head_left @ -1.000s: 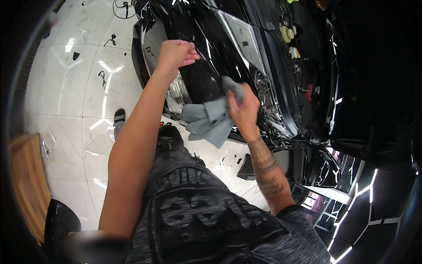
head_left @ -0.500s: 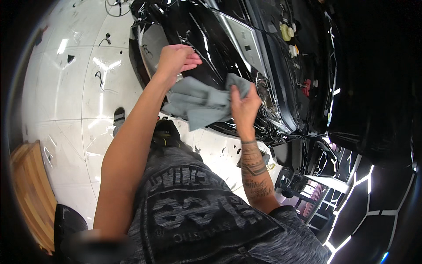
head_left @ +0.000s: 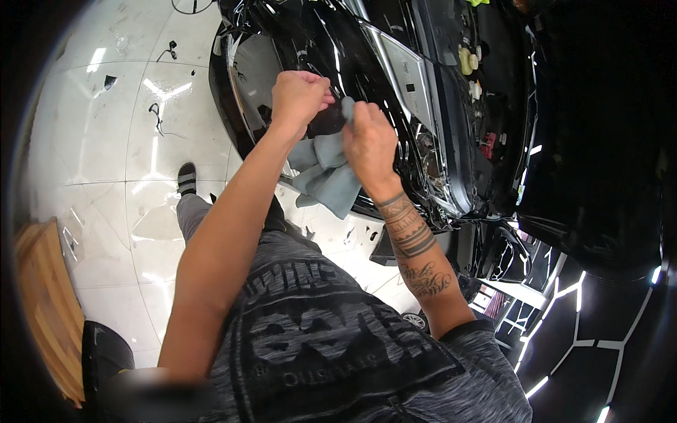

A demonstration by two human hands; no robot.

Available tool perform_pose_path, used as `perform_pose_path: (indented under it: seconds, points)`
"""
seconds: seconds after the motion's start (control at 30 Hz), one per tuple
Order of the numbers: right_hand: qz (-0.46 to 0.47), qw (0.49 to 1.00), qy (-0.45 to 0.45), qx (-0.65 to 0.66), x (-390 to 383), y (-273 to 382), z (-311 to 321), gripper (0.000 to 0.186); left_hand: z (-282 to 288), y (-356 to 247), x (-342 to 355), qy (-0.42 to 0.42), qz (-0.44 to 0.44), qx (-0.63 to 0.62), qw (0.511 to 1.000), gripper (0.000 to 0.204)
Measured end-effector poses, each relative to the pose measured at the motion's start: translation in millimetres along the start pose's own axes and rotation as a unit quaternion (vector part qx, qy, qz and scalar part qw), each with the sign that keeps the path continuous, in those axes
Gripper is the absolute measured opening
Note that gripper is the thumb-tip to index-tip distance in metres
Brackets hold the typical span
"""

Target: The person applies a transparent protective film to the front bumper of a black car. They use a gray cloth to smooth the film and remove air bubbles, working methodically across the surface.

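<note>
Both hands have drawn together since the earlier frames: the left hand (head_left: pixel 300 95), previously spread apart from the right and resting near the car's edge, now sits just beside the right hand (head_left: pixel 369 144), and the grey cloth (head_left: pixel 328 169), earlier stretched wide between them, now hangs bunched beneath them.

Left hand: closed into a loose fist, fingertips pinched on the upper edge of the cloth, knuckles facing the camera. Right hand: fingers curled shut around the same upper edge, a small fold of cloth showing above the knuckles. The two hands are near each other but a narrow gap remains between them.

Grey cloth: gripped at its top by both hands, the rest draping downward in soft folds below and between the wrists, its lower corner hanging in front of the black car body (head_left: pixel 338 49). Whether the cloth touches the panel cannot be told.

Outward: the glossy black car body lies directly behind the hands, with a headlamp (head_left: pixel 430 158) to the right of the right wrist. Yellow caps (head_left: pixel 467 60) show farther back in the open engine area. Below the car runs a white tiled floor (head_left: pixel 120 169), with one dark shoe (head_left: pixel 186 178) on it and a wooden surface (head_left: pixel 46 303) at the far left.
</note>
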State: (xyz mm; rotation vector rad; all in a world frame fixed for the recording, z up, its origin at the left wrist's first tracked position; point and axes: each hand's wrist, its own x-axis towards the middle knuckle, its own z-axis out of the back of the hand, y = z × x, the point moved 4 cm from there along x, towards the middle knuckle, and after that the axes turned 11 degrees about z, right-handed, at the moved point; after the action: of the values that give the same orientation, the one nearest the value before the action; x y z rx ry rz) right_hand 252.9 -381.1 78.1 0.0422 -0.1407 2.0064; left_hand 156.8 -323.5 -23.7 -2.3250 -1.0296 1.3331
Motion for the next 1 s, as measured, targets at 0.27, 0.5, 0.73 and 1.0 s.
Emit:
perform_pose_path:
  seconds: [0.27,0.5,0.73,1.0]
  points:
    - [-0.038,0.999,0.021,0.033,5.0,-6.8,5.6,0.022,-1.0,-17.6,15.2,-0.165,0.032,-0.109,0.98,0.01]
    - [-0.026,0.999,-0.005,0.027,-0.7,-5.8,5.3,0.023,-3.1,-24.9,26.4,-0.133,0.052,-0.052,0.988,0.006]
    - [-0.022,0.998,-0.026,0.057,1.0,-3.1,6.4,0.021,-3.8,-10.0,39.6,-0.275,-0.04,0.018,0.96,0.01]
    - [-0.031,0.996,-0.042,0.069,1.5,-4.1,9.7,0.021,-9.9,-22.9,35.6,-0.181,0.157,-0.217,0.946,0.011]
